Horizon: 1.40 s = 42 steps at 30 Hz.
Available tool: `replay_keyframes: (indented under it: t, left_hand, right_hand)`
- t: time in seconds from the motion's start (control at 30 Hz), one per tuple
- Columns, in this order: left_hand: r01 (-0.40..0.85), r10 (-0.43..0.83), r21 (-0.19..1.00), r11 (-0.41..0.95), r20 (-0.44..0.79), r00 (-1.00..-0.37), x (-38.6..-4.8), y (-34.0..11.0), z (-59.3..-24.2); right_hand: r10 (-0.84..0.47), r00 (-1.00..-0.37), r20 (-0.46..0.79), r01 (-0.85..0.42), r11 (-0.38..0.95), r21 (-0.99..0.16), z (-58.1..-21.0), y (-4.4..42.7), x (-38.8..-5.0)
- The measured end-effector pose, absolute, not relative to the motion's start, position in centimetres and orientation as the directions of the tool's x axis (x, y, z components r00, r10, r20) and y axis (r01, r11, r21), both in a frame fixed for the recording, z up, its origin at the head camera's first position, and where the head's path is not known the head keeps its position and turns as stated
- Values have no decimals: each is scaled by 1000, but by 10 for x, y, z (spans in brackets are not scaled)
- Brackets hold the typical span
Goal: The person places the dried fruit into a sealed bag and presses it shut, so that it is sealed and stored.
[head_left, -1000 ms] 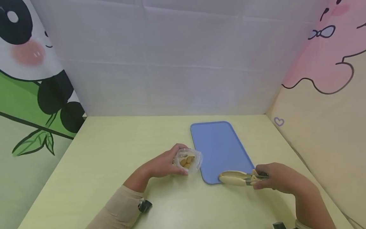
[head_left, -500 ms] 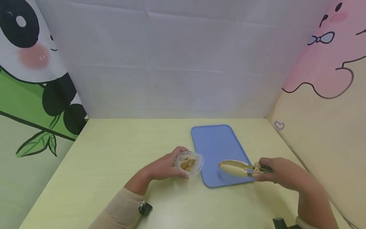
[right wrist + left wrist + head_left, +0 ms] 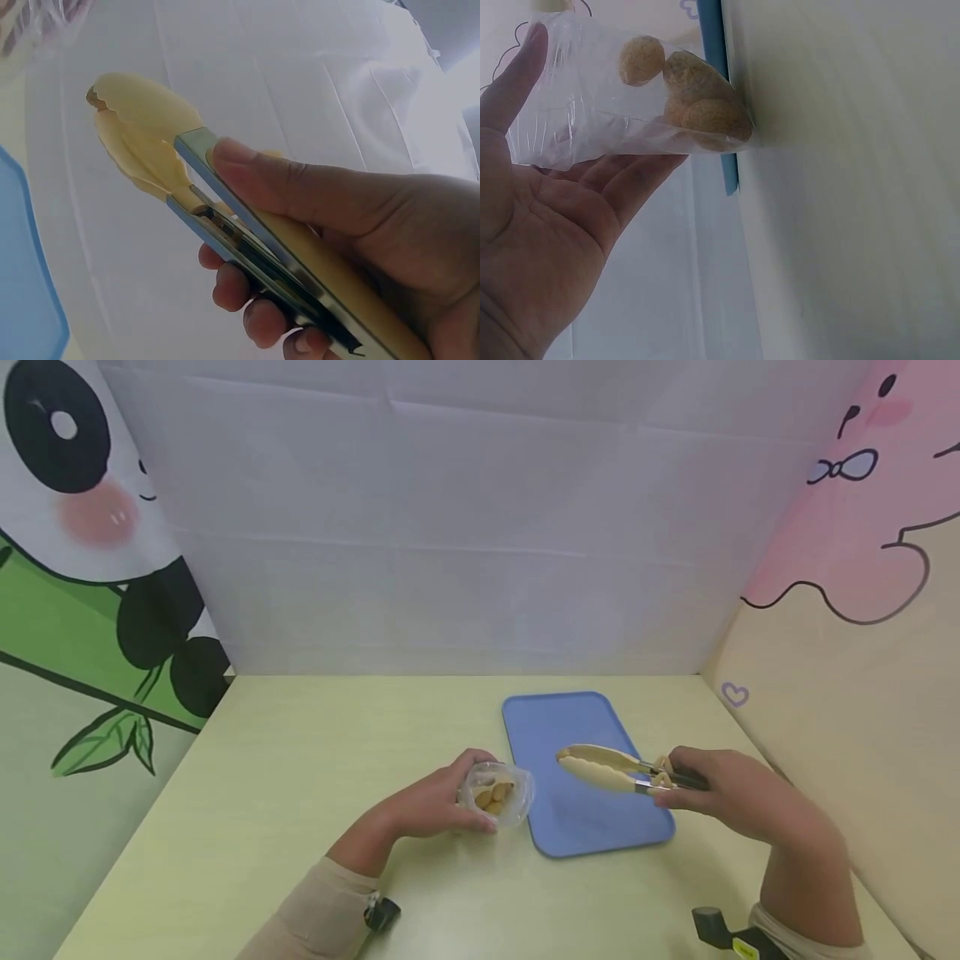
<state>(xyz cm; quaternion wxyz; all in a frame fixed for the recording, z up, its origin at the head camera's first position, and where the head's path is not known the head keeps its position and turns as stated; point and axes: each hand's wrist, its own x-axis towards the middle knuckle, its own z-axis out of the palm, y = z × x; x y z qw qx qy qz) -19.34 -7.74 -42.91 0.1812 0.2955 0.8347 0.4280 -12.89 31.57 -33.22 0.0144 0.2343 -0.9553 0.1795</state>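
My left hand (image 3: 442, 797) grips a clear plastic bag (image 3: 517, 797), thumb on one side and fingers on the other. Its mouth faces up, and several light-brown, rough, nut-like pieces (image 3: 709, 120) lie at the bottom. In my right hand (image 3: 720, 785) is a pair of tongs (image 3: 600, 768) with cream scalloped heads and metal arms, held above the blue tray (image 3: 566, 727). The right wrist view shows the tong tips nearly together with a small brown piece (image 3: 93, 97) between them; its kind is hard to make out.
The tray lies flat on the pale yellow table (image 3: 337, 735), right of the bag. A white sheet (image 3: 450, 527) hangs behind the table, and printed cloth walls (image 3: 847, 693) close in both sides.
My right hand has lifted the tongs from the tray's near right corner, up and slightly left over the tray. The left hand and bag have stayed nearly still; the head view tilted slightly.
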Motion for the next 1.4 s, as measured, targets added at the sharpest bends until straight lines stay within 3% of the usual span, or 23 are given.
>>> replay_keyframes:
  t: [0.7, 1.13, 1.4]
  left_hand:
    - [357, 646, 815, 457, -28, -763, -194, -77, -433]
    - [353, 651, 818, 454, -34, -758, -197, -79, -434]
    - [357, 654, 815, 457, -35, -756, -198, -79, -437]
  right_hand:
    - [-447, -886, 126, -461, 813, -356, -332, 280, -135]
    - [-513, -846, 146, -526, 756, -389, -343, 259, -140]
    - [-421, -872, 249, -489, 741, -461, -351, 257, -154]
